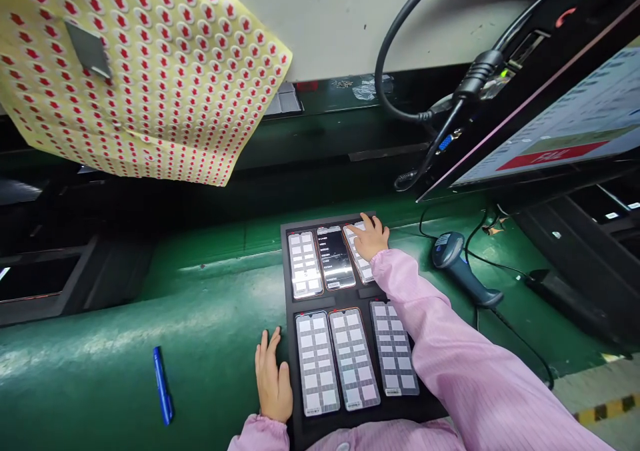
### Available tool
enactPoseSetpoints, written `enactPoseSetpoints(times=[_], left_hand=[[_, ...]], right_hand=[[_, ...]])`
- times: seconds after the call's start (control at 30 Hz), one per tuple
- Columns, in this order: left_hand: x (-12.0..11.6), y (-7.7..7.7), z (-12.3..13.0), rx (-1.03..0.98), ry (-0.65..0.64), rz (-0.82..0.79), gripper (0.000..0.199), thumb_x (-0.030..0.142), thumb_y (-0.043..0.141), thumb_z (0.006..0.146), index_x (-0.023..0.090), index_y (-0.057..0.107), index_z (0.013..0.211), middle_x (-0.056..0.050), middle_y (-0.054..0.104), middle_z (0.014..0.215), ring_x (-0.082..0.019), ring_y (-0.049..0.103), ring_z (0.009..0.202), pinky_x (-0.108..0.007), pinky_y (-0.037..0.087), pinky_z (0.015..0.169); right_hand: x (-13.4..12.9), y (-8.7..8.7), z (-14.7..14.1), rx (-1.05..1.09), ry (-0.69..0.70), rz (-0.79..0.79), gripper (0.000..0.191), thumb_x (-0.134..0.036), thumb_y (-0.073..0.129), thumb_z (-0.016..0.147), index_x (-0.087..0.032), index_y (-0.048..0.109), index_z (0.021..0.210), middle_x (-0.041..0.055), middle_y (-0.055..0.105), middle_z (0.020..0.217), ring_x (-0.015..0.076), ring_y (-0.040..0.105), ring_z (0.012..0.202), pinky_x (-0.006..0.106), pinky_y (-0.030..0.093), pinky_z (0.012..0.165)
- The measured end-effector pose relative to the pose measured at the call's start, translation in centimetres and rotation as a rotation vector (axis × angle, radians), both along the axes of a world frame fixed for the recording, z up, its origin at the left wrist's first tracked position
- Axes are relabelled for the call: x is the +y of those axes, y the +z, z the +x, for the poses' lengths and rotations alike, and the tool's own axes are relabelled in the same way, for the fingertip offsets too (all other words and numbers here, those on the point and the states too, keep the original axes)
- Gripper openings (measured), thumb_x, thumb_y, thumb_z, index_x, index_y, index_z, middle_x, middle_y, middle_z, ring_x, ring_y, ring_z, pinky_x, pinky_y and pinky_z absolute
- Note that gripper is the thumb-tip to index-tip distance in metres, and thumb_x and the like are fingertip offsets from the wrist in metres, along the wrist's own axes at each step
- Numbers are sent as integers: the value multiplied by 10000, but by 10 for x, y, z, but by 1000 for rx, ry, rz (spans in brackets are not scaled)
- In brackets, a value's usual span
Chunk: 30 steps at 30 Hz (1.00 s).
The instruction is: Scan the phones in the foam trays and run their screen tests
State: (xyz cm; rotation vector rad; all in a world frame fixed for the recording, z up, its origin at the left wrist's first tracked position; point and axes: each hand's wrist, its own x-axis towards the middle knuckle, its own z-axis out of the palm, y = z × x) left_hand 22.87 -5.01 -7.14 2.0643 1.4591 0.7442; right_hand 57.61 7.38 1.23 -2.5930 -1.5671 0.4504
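Note:
A black foam tray holds several phones in two rows. My right hand reaches over the tray's far right corner. Its fingers are apart, and one fingertip is at the upper part of a phone showing a grid of pale blocks; my hand partly covers that phone. Beside it lies a phone with a dark text menu. At the far left is another grid-screen phone. Similar grids show on the near-row phones, such as the left one. My left hand rests open along the tray's left edge, holding nothing.
A blue pen lies on the green table mat. To the right are a corded barcode scanner and a monitor with thick cables. A yellow sheet of red-arrow stickers hangs at upper left.

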Motion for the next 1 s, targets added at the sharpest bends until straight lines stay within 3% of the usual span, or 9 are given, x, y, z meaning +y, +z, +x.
enactPoseSetpoints(times=[0.3,0.57,0.77,1.0], left_hand=[[0,0,0,18,-8,19,421,278,284,897,213,362,1306,-103,501,1321,-253,263,1351,-537,228,1077],[0,1,2,20,1,17,416,298,266,905,203,378,1295,-111,520,1298,-244,261,1353,-542,220,1079],[1,0,2,34,-4,33,414,286,259,906,192,376,1292,-114,519,1299,-251,273,1347,-532,226,1074],[2,2,2,34,-15,58,405,266,277,905,188,376,1289,-113,522,1297,-242,272,1347,-508,222,1075]], right_hand=[[-7,8,21,-34,-86,-28,481,-208,379,806,-362,539,1233,15,239,1481,334,165,1343,607,193,1014],[-18,0,27,-99,-107,46,444,-212,388,792,-355,616,1144,-6,334,1431,320,227,1312,577,246,991],[-29,-7,25,-105,-122,121,419,-183,407,767,-339,677,1048,-7,377,1408,314,246,1295,561,257,983],[-28,-5,12,-57,-81,106,435,-163,416,763,-330,663,1079,18,350,1429,323,228,1305,566,237,990]])
